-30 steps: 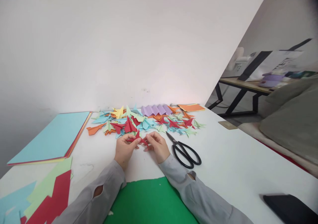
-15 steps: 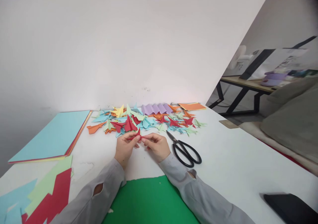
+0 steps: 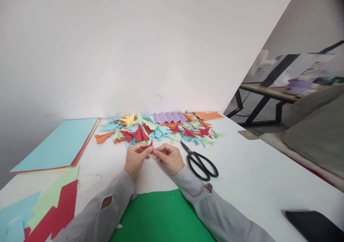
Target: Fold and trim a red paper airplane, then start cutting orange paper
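Between my two hands is a small folded piece of red paper, mostly covered by the fingers. My left hand pinches it from the left, thumb on top. From the right, the fingertips of my right hand are closed on its other side. Just beyond the hands lies a pile of small folded paper planes in several colours, among them a red paper plane and an orange paper plane. Black-handled scissors rest beside my right hand, blades pointing away to the left.
A stack of coloured paper lies at the left, with red paper pieces nearer me. A green sheet is under my forearms. Purple pleated paper and orange paper sit by the wall. A black flat object is at right.
The fingers have shifted slightly on the red paper, and less of it shows now. Both hands stay in nearly the same place; the view has moved a little.
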Demonstrator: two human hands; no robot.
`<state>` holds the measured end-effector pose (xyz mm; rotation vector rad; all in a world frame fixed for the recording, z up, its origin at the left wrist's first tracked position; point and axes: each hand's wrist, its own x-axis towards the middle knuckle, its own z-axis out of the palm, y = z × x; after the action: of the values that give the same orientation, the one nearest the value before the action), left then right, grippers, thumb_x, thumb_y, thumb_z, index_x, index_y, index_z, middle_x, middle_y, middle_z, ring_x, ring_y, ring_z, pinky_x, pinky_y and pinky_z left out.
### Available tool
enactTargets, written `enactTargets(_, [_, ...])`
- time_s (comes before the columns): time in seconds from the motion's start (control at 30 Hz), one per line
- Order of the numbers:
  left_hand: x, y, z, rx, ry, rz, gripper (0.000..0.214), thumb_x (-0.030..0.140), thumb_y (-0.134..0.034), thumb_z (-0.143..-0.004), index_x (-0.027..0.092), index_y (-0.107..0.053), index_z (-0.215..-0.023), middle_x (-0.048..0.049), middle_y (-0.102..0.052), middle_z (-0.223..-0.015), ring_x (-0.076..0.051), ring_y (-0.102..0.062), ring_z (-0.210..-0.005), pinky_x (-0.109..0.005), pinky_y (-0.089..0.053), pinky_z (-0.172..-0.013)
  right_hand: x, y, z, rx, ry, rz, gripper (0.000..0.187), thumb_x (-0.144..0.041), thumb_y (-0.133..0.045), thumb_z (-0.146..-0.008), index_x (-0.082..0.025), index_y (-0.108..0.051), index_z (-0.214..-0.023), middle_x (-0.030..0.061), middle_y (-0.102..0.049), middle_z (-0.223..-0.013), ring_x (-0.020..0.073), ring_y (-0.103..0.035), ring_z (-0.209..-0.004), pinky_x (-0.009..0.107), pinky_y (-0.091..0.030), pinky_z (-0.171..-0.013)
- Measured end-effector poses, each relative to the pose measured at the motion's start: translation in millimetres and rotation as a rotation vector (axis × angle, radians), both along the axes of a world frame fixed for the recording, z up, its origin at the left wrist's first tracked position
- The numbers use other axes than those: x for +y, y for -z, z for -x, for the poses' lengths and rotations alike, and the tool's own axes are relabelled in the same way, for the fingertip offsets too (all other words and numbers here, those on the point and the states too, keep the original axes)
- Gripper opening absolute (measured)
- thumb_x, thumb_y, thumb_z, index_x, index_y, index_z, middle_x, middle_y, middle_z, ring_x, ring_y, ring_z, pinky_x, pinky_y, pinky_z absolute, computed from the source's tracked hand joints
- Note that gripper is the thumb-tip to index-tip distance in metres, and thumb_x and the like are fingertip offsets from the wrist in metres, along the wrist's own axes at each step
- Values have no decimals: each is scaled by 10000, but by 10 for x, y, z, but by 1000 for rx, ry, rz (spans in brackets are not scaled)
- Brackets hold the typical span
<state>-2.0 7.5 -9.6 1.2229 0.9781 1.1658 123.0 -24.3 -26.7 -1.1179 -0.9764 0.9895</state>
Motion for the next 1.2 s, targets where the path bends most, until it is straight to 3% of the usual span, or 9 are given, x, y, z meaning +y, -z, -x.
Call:
enactTargets(0.2, [26,28,13,5,21,-17,200,308,-745,-566,148,-697,-676,-1,-640,-569,-85,-509,-457,-232,-421,-500,-14,-21,-1,-34,-21,19,248,-351,-749,-536,-173,-578,-543,-50,-517,-393,74,-428,-356,205,-316,-376])
enactTargets(0.47, [8,-6,10,-39,59,21,184,297,-759,-532,147,-691,-615,7,-605,-507,-81,-482,-457,-220,-394,-484,-26,-22,5,-61,-107,-11,247,-375,-734,-570,-174,-590,-583,-29,-571,-450,94,-484,-408,225,-374,-432])
enactTargets(0.63, [-9,-20,4,-22,7,35,197,271,-776,-496,153,-702,-636,-21,-669,-601,-125,-567,-565,-250,-453,-575,-29,-8,0,-117,-103,-3,229,-341,-745,-558,-166,-598,-549,-21,-578,-447,86,-460,-407,218,-339,-424])
enactTargets(0.77, [-2,-12,16,-23,41,-1,179,306,-753,-539,152,-693,-608,-24,-660,-586,-141,-576,-588,-266,-462,-603,-22,4,-3,-102,-138,-1,253,-362,-760,-537,-170,-596,-546,-11,-607,-473,92,-468,-412,226,-347,-430])
enactTargets(1.07, [-9,-34,15,-38,32,25,270,376,-730,-575,142,-624,-490,6,-566,-478,-82,-452,-466,-215,-383,-472,-26,-7,-3,-82,-210,6,267,-369,-780,-519,-170,-603,-537,-10,-612,-472,96,-479,-411,230,-354,-433])
enactTargets(1.2, [15,-6,15,-60,66,24,270,409,-702,-612,140,-671,-601,-7,-605,-548,-98,-509,-505,-222,-416,-495,-24,-40,-17,-22,-155,2,272,-369,-783,-515,-170,-599,-534,-20,-591,-453,90,-473,-404,225,-360,-431])
